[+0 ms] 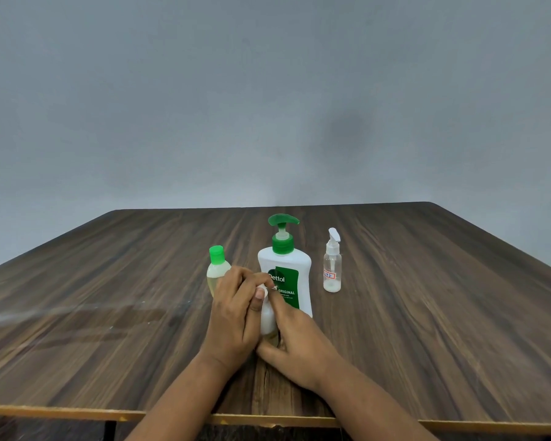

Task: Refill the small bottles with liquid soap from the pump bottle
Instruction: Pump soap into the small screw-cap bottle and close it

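Both hands meet around 1 small white bottle (267, 319), which stands on the wooden table (109, 297) directly in front of the pump bottle (303, 271) and partly covers its green label. The left hand (236, 316) is closed over the upper part of the small bottle, its fingers curled tightly over the neck and cap area and its thumb pressed against the bottle's left side; whether a cap is on under those fingers cannot be told. The right hand (296, 338) wraps the small bottle from the right, with its fingers running up the side toward the top and its thumb low near the base, so the bottle is held between the 2 hands with only a strip of its white body showing. The pump bottle stands upright, its green pump head on top with the spout pointing right. To its left, just behind the left hand's knuckles, stands 1 clear bottle with a green cap (217, 265) holding pale yellowish liquid. To the right, apart from the hands, stands 1 clear spray bottle (332, 270) with a white nozzle and a small label.
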Available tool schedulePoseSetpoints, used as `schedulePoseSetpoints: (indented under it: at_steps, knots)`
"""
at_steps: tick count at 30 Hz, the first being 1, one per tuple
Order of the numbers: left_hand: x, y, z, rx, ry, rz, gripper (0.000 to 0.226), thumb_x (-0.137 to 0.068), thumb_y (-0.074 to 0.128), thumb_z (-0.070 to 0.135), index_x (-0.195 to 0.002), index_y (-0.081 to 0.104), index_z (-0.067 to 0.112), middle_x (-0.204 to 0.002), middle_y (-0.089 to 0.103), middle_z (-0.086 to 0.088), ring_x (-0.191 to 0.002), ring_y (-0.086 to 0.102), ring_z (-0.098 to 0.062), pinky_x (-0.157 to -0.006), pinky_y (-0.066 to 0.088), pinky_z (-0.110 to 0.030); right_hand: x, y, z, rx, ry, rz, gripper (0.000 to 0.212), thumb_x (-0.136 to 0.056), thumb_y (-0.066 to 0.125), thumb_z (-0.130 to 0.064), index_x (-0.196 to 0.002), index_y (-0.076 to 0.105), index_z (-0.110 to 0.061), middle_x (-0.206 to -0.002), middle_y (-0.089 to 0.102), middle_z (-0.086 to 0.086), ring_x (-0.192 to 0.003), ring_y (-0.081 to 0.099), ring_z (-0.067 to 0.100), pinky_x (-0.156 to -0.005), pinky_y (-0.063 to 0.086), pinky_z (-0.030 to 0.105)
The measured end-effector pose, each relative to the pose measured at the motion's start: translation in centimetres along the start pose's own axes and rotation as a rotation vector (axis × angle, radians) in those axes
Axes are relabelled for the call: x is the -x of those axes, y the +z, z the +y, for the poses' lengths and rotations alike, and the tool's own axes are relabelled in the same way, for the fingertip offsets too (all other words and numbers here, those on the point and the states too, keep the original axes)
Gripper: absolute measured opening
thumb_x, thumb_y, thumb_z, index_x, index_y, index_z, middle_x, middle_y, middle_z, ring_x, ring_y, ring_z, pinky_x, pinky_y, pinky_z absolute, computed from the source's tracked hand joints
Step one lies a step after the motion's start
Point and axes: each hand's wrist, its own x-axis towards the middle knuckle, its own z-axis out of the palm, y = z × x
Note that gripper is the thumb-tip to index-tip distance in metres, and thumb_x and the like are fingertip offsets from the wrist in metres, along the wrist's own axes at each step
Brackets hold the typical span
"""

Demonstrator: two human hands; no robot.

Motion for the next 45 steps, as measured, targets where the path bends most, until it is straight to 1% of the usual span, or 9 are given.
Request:
schedulePoseSetpoints:
  at_steps: [5,13,18,25,28,34,39,42,45]
  knots:
    - [-0.1,0.3,0.0,-0.095,-0.003,0.01,0.019,-0.094,0.033,0.022,-0.094,0.053,0.022,-0.089,0.047,0.007,-0.081,0.045,-0.007,-0.069,0.042,-0.035,0.0,0.0,0.0,0.015,-0.006,0.0,0.071,-0.082,0.058,-0.034,-0.143,0.022,-0.03,-0.123,0.058,-0.007,-0.108,0.056,0.008,-0.09,0.049,0.033]
    - [-0.6,0.2,0.5,-0.183,0.037,-0.045,0.019,-0.093,0.034,0.023,-0.088,0.052,0.021,-0.083,0.049,0.005,-0.078,0.043,-0.009,-0.069,0.037,-0.037,-0.1,-0.1,0.1,0.02,0.003,-0.022,0.067,-0.083,0.057,-0.033,-0.141,0.026,-0.025,-0.12,0.058,-0.004,-0.103,0.057,0.01,-0.086,0.05,0.032]
    - [0.0,0.4,0.9,-0.065,-0.08,0.002,0.027,-0.096,0.033,0.028,-0.097,0.059,0.023,-0.091,0.047,0.012,-0.088,0.047,-0.005,-0.075,0.039,-0.032,-0.2,0.0,0.2,-0.012,0.023,-0.015,0.062,-0.081,0.059,-0.031,-0.135,0.03,-0.025,-0.11,0.061,-0.006,-0.094,0.059,0.008,-0.079,0.052,0.033]
    - [0.0,-0.2,1.3,0.075,-0.152,0.044,0.029,-0.093,0.042,0.034,-0.111,0.063,0.024,-0.094,0.055,0.009,-0.09,0.055,-0.01,-0.079,0.038,-0.018,-0.2,0.1,0.4,0.001,0.033,-0.005,0.059,-0.078,0.06,-0.033,-0.131,0.034,-0.026,-0.115,0.061,-0.007,-0.1,0.06,0.009,-0.081,0.052,0.035]
    - [0.1,-0.5,1.4,0.136,-0.176,0.093,0.027,-0.09,0.05,0.034,-0.105,0.064,0.017,-0.094,0.062,0.006,-0.089,0.06,-0.016,-0.075,0.047,-0.029,-0.1,0.0,0.5,0.009,0.037,-0.004,0.059,-0.076,0.058,-0.035,-0.129,0.035,-0.025,-0.113,0.062,-0.006,-0.097,0.06,0.01,-0.079,0.053,0.036]
    - [0.2,-0.7,1.3,0.158,-0.171,0.177,0.014,-0.081,0.064,0.026,-0.089,0.066,0.014,-0.084,0.065,0.002,-0.081,0.062,-0.011,-0.068,0.051,-0.031,-0.1,0.1,0.6,0.028,0.05,-0.006,0.064,-0.074,0.051,-0.046,-0.132,0.034,-0.025,-0.114,0.062,-0.004,-0.1,0.06,0.012,-0.081,0.052,0.036]
    - [0.0,-0.8,1.6,0.176,-0.199,0.21,0.019,-0.075,0.07,0.03,-0.08,0.061,0.014,-0.08,0.064,-0.001,-0.08,0.063,-0.007,-0.069,0.048,-0.018,-0.1,0.1,0.7,0.076,0.027,0.008,0.061,-0.081,0.059,-0.042,-0.134,0.034,-0.023,-0.117,0.061,-0.004,-0.103,0.059,0.012,-0.084,0.051,0.035]
    - [-0.2,-0.8,1.9,0.258,-0.307,0.197,0.025,-0.071,0.072,0.035,-0.077,0.061,0.015,-0.078,0.063,0.004,-0.079,0.063,-0.011,-0.069,0.049,-0.02,-0.2,0.1,0.7,0.109,0.023,0.016,0.067,-0.081,0.059,-0.043,-0.138,0.032,-0.022,-0.118,0.061,-0.003,-0.104,0.059,0.014,-0.084,0.05,0.035]
    - [-0.9,-1.3,2.1,0.312,-0.458,0.13,0.027,-0.064,0.084,0.029,-0.069,0.06,0.018,-0.069,0.062,0.003,-0.068,0.06,-0.009,-0.062,0.048,-0.02,-0.1,0.0,0.6,0.125,0.024,0.017,0.076,-0.077,0.052,-0.058,-0.141,0.03,-0.024,-0.118,0.061,-0.005,-0.103,0.058,0.011,-0.084,0.049,0.032]
